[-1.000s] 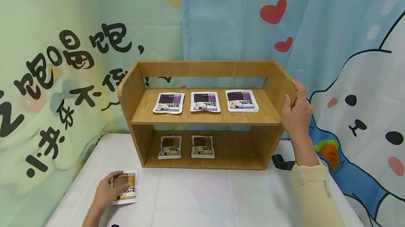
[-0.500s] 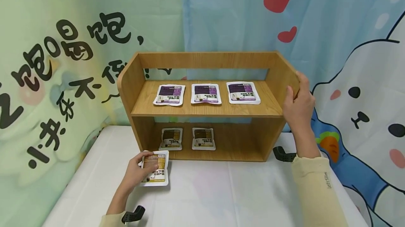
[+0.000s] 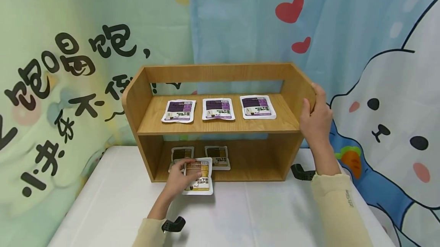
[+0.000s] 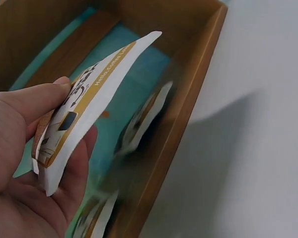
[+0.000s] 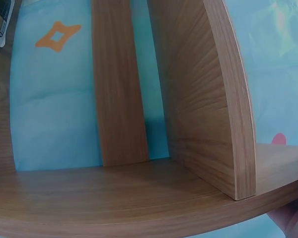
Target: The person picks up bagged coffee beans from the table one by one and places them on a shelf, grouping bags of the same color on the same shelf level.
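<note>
While right hand (image 3: 314, 119) grips shelf (image 3: 220, 126) — pouch (image 3: 198, 176) moved closer.

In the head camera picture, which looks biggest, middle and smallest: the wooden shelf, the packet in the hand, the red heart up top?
1. wooden shelf, by far.
2. packet in the left hand.
3. upper red heart, though the packet's nearness to the camera makes these two unsure.

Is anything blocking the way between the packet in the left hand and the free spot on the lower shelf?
Nothing visible does. The left hand holds the brown packet at the open front of the lower shelf. The two packets already there lie toward its left; the space right of them shows bare wood.
</note>
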{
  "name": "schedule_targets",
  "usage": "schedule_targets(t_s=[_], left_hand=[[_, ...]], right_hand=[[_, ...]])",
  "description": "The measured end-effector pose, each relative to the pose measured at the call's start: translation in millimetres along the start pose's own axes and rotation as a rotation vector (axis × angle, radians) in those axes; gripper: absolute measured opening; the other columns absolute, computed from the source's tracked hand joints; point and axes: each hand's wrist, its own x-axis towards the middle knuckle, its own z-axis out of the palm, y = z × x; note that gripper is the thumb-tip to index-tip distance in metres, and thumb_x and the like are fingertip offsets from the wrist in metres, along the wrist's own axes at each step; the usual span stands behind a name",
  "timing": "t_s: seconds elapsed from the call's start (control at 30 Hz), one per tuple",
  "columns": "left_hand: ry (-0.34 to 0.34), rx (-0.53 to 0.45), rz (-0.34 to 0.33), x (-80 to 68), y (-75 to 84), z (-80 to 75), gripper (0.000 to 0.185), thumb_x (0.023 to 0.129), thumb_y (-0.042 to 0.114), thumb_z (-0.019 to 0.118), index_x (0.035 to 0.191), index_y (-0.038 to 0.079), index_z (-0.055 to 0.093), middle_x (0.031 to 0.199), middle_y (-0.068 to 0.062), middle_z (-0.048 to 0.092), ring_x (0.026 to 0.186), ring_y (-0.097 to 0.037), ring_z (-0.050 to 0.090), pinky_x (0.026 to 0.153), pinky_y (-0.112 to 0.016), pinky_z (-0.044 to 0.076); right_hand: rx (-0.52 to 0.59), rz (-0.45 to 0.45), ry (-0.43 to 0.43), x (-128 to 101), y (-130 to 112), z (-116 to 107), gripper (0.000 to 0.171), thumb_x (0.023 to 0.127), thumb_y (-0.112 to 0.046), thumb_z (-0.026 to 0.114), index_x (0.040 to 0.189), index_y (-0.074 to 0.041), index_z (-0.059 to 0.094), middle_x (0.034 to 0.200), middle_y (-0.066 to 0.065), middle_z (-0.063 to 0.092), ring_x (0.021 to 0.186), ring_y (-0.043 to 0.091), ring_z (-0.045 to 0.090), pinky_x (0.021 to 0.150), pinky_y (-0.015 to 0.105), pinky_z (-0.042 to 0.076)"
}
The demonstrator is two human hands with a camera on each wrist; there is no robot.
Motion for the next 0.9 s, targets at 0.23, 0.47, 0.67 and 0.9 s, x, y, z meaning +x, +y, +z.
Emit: schedule_targets(t_s=[0.23, 0.47, 0.67, 0.9], left_hand=[[-0.066, -0.006, 0.03, 16.8, 2.8, 32.7, 0.05, 0.077, 0.024, 0.084, 0.121, 0.011, 0.065, 0.137, -0.017, 0.051, 0.133, -0.039, 0.036, 0.103, -0.058, 0.032], [-0.072, 0.001, 0.057, 36.3, 10.2, 59.9, 0.049, 0.078, 0.025, 0.083, 0.121, 0.013, 0.065, 0.132, -0.013, 0.055, 0.127, -0.034, 0.045, 0.1, -0.054, 0.036], [-0.09, -0.001, 0.058, 48.9, 17.5, 83.3, 0.047, 0.078, 0.024, 0.083, 0.12, 0.014, 0.065, 0.131, -0.007, 0.056, 0.126, -0.03, 0.046, 0.102, -0.05, 0.036], [-0.097, 0.068, 0.049, 62.1, 28.0, 105.3, 0.05, 0.079, 0.032, 0.082, 0.124, 0.019, 0.064, 0.133, -0.007, 0.055, 0.127, -0.031, 0.046, 0.101, -0.048, 0.038]], right_hand=[[-0.007, 0.018, -0.013, -11.5, 5.3, 0.3, 0.043, 0.101, -0.015, 0.05, 0.143, -0.017, 0.041, 0.119, 0.027, 0.06, 0.093, 0.048, 0.063, 0.072, 0.06, 0.051], [-0.003, -0.007, 0.004, -8.1, 3.3, 1.0, 0.042, 0.102, -0.016, 0.05, 0.143, -0.017, 0.041, 0.12, 0.027, 0.06, 0.094, 0.048, 0.063, 0.071, 0.061, 0.051], [0.002, -0.018, 0.008, -6.5, 4.8, 0.0, 0.042, 0.102, -0.016, 0.05, 0.143, -0.017, 0.041, 0.119, 0.027, 0.06, 0.092, 0.049, 0.063, 0.068, 0.061, 0.051], [0.004, -0.033, 0.004, -2.7, 4.0, 2.3, 0.042, 0.102, -0.015, 0.05, 0.143, -0.017, 0.041, 0.117, 0.028, 0.06, 0.09, 0.049, 0.063, 0.068, 0.061, 0.051]])
